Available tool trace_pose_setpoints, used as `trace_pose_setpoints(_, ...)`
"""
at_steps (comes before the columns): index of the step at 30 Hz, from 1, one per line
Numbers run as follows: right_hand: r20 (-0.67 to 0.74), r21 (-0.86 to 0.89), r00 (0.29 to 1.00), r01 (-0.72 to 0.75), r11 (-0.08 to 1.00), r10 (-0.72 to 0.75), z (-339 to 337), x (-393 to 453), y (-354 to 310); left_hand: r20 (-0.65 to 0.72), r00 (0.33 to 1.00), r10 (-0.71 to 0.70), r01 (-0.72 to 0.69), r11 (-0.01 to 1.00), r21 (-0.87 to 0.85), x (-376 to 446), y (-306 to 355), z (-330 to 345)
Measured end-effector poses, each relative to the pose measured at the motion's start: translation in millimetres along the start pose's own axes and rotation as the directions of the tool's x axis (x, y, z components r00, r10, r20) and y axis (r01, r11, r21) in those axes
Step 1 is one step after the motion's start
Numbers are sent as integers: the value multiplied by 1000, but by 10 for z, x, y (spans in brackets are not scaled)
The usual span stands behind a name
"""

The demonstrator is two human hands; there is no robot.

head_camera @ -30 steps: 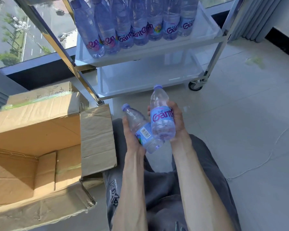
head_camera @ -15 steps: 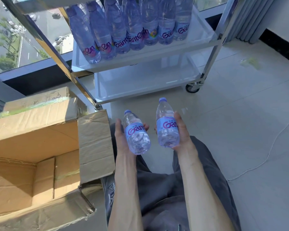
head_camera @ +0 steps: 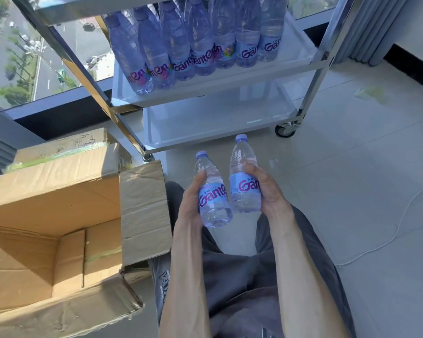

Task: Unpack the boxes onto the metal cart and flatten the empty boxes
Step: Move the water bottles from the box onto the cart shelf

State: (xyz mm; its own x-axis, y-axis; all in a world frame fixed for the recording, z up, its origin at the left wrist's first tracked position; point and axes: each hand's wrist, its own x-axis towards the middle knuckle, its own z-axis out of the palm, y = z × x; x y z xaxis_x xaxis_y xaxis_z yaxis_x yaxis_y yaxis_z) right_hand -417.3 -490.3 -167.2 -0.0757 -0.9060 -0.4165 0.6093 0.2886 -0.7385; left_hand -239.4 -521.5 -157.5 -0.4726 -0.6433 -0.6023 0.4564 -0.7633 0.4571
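My left hand (head_camera: 192,198) grips a clear water bottle (head_camera: 213,196) with a blue label and lilac cap. My right hand (head_camera: 269,189) grips a second such bottle (head_camera: 243,176). Both bottles stand nearly upright, side by side, over my lap, just in front of the metal cart (head_camera: 215,93). Several identical bottles (head_camera: 193,45) stand in a row on the cart's middle shelf. The bottom shelf (head_camera: 213,123) holds nothing. An open cardboard box (head_camera: 59,211) sits on the floor to my left; the part of its inside that I see holds nothing.
A second cardboard box (head_camera: 64,142) lies behind the open one. The cart's caster (head_camera: 285,130) rests on the tiled floor to the right. A thin white cord (head_camera: 388,237) runs across the tiles. Grey curtains (head_camera: 371,28) hang at the far right, beside a window.
The bottles were crossed a second ago; my hands have turned them upright and parallel. My thumbs now wrap over the bottles' fronts. My view has tilted slightly, so the cart sits lower in frame.
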Motion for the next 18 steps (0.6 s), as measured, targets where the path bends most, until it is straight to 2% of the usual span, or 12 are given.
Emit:
trace_pose_setpoints(4, -54, -114, 995, 76, 991, -82, -52, -26, -169, 1, 999, 51, -51, 992, 116, 105, 45, 166)
trace_pose_setpoints(7, -98, -203, 990, 78, 976, -100, -43, -17, -396, -40, 987, 159, -144, 959, 243, 174, 105, 469)
trace_pose_setpoints(10, -209, -312, 957, 132, 941, -204, -69, 78, -752, -25, 957, 290, -257, 881, 397, 282, 242, 905)
trace_pose_setpoints(13, -277, -411, 895, 217, 885, -349, -120, 221, -1173, -76, 868, 490, -385, 763, 518, 470, 413, 1394)
trace_pose_setpoints(15, -307, -517, 837, 253, 818, -452, -199, 330, -1507, -49, 781, 623, -481, 650, 588, 681, 511, 1730)
trace_pose_setpoints(18, -278, -657, 780, 272, 703, -561, -349, 583, -1996, -51, 628, 777, -514, 462, 723, 1035, 649, 2200)
